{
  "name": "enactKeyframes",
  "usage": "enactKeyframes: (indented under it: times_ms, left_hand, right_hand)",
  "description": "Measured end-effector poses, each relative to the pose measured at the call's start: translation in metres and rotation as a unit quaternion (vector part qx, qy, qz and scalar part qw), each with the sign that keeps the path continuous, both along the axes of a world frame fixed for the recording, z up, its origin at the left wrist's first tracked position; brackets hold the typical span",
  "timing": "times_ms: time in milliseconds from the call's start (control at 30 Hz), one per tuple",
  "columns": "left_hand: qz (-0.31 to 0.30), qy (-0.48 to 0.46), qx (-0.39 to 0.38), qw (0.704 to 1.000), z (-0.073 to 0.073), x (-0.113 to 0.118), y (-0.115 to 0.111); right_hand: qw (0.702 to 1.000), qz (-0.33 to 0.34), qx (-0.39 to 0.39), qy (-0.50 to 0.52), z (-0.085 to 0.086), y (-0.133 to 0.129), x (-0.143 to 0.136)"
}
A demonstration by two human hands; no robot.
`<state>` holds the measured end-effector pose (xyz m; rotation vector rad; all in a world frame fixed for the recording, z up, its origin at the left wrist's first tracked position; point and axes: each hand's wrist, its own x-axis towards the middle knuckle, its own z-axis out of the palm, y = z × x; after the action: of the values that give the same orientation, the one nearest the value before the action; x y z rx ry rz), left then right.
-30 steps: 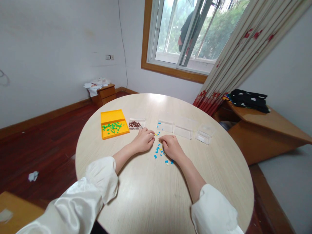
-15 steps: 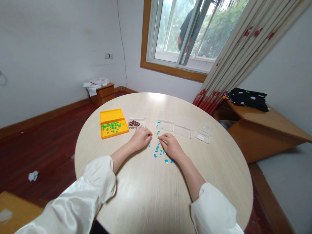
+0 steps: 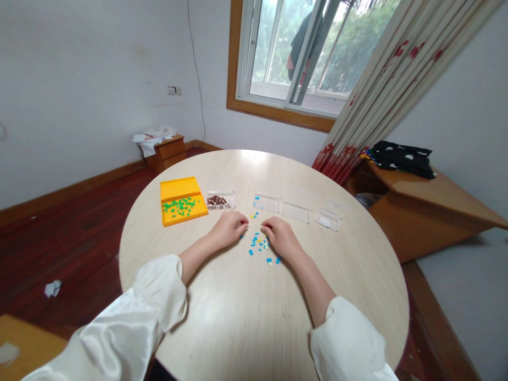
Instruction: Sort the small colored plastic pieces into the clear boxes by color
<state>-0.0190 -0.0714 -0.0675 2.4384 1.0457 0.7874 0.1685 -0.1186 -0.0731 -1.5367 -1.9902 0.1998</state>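
Observation:
My left hand (image 3: 229,228) rests over the table with thumb and fingertips pinched together; whatever lies between them is too small to make out. Facing it, my right hand (image 3: 281,235) is also closed in a pinch, with a tiny pale speck at its fingertips that I cannot name. Between and below the hands lies a loose scatter of small blue and yellow pieces (image 3: 251,252). A clear plastic box (image 3: 273,203) just beyond the right hand has a few blue pieces at its left end. One blue piece sits by the left fingertips.
On the round table (image 3: 238,317), an open yellow case (image 3: 180,186) holds green pieces. Beside it a clear box (image 3: 232,200) contains brown pieces. Farther right stand a clear box (image 3: 296,212) and a smaller clear box (image 3: 328,222). A wooden cabinet (image 3: 432,222) stands beyond the right edge.
My right hand has shifted slightly right, away from the left, and its fingers have curled in more. My left hand stays nearly in place. The whole view has drifted slightly.

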Motion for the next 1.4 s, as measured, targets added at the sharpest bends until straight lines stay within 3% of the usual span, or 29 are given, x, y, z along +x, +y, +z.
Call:
enactKeyframes:
  times_ms: [233, 500, 667, 767, 867, 933, 1000, 1067, 1167, 1267, 1400]
  left_hand:
    - [-0.008, -0.007, -0.015, 1.0, 0.0, 0.0, -0.001]
    - [-0.005, 0.004, -0.021, 1.0, -0.001, 0.0, -0.001]
    - [0.0, 0.003, -0.024, 1.0, 0.0, -0.001, -0.001]
    - [0.002, 0.002, -0.026, 1.0, 0.001, -0.002, -0.001]
    - [0.005, 0.001, -0.03, 1.0, 0.002, -0.003, -0.001]
    - [0.006, -0.003, -0.03, 1.0, 0.001, -0.003, -0.001]
    - [0.006, -0.007, -0.029, 1.0, 0.0, -0.003, -0.001]
    - [0.005, -0.011, -0.028, 1.0, -0.001, -0.003, 0.0]
    - [0.006, -0.012, -0.03, 0.999, -0.002, -0.003, 0.0]
    - [0.008, -0.011, -0.031, 0.999, -0.001, -0.004, 0.001]
    - [0.013, -0.013, -0.036, 0.999, -0.001, -0.004, 0.001]
  right_hand:
    - [0.994, -0.041, 0.035, 0.095, 0.002, 0.001, 0.003]
    - [0.987, -0.062, 0.007, 0.151, 0.002, 0.002, 0.003]
    - [0.963, -0.074, -0.005, 0.258, 0.001, 0.004, 0.0]
    - [0.91, -0.102, 0.016, 0.403, 0.004, 0.009, 0.009]
    - [0.813, -0.158, 0.06, 0.557, 0.009, 0.014, 0.037]
    - [0.762, -0.196, 0.1, 0.609, 0.01, 0.016, 0.063]
    - [0.742, -0.256, 0.141, 0.604, 0.009, 0.014, 0.09]
    - [0.745, -0.354, 0.195, 0.53, 0.005, 0.011, 0.112]
    - [0.784, -0.431, 0.236, 0.38, -0.001, 0.005, 0.131]
    - [0.807, -0.447, 0.243, 0.3, -0.005, 0.002, 0.135]
    - [0.823, -0.438, 0.238, 0.273, -0.007, 0.003, 0.133]
